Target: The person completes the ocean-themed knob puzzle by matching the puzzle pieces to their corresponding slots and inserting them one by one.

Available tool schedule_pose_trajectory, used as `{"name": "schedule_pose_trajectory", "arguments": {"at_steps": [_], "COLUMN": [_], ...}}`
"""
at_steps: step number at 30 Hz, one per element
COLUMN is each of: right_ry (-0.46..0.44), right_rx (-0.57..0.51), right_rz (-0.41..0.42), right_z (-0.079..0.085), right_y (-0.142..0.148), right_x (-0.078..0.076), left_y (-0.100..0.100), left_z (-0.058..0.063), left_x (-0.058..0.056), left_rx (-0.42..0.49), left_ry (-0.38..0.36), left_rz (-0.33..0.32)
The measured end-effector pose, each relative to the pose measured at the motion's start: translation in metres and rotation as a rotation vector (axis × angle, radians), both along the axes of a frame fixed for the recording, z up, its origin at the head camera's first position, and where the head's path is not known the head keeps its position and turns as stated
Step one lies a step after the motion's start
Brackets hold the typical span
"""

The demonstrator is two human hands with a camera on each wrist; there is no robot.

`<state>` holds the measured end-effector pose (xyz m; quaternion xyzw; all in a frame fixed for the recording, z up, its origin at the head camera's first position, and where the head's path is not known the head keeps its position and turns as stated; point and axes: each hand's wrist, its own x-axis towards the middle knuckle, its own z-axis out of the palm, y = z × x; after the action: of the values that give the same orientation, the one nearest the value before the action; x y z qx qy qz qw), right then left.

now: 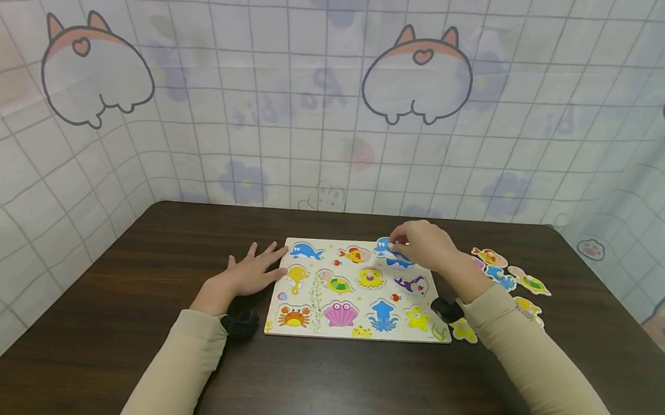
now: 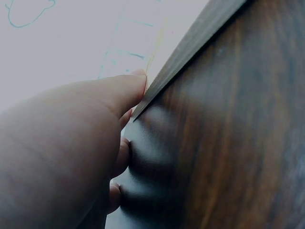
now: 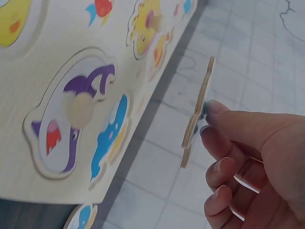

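Note:
My right hand [image 1: 420,244] pinches a blue sea-animal puzzle piece [image 1: 383,247] over the top right of a wooden puzzle board [image 1: 361,298]. Edge-on in the right wrist view, the piece [image 3: 201,102] is held between thumb and index finger, the other fingers curled behind. A blue picture on the board lies just below it, partly covered by the hand. Fingers spread, my left hand [image 1: 250,274] lies flat with its fingertips at the board's left edge. In the left wrist view the thumb [image 2: 128,90] touches that edge.
Right of the board lie loose pieces: a fish [image 1: 491,258], a blue squid [image 1: 501,278], a turtle [image 1: 530,282], a yellow piece [image 1: 528,306] and a star [image 1: 463,330] beside the right wrist. The dark wooden table [image 1: 321,384] backs onto a patterned cloth [image 1: 314,136].

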<state>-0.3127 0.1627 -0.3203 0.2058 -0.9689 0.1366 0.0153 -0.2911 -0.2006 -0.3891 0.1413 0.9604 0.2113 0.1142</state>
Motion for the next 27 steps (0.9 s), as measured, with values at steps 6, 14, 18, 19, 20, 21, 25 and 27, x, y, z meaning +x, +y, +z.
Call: {"name": "schedule_pose_trajectory", "arguments": {"at_steps": [6,14,18,19,20,21,25,27], "right_ry": [-0.03,-0.069,-0.07,-0.07,-0.069,-0.069,-0.069,-0.066], "right_rx": [-0.005,-0.037,-0.053,-0.052,-0.05,-0.048,-0.031,-0.028], "right_rz": [0.043,0.073,0.074,0.075,0.078,0.08,0.095,0.097], "right_z": [-0.004,-0.013,-0.015,-0.015,-0.015,-0.015,-0.017,-0.018], "right_y": [-0.022,-0.048,-0.059,-0.062,-0.065,-0.068,-0.081,-0.086], "right_x": [-0.004,-0.009,-0.011,-0.012,-0.012,-0.013,-0.016,-0.018], "left_y": [-0.001,0.001,0.002,0.002,0.001,0.001,0.0,0.0], "left_z": [0.0,-0.001,-0.001,-0.002,-0.002,-0.002,-0.002,-0.001], "left_x": [0.0,0.0,-0.002,-0.002,-0.002,-0.002,-0.002,-0.001], "left_rx": [0.003,0.014,0.015,0.012,0.011,0.008,0.0,0.002], "left_ry": [-0.003,-0.003,-0.001,0.0,0.001,0.002,0.004,0.006], "left_rz": [0.004,-0.004,-0.004,-0.004,-0.006,-0.006,-0.002,-0.003]}}
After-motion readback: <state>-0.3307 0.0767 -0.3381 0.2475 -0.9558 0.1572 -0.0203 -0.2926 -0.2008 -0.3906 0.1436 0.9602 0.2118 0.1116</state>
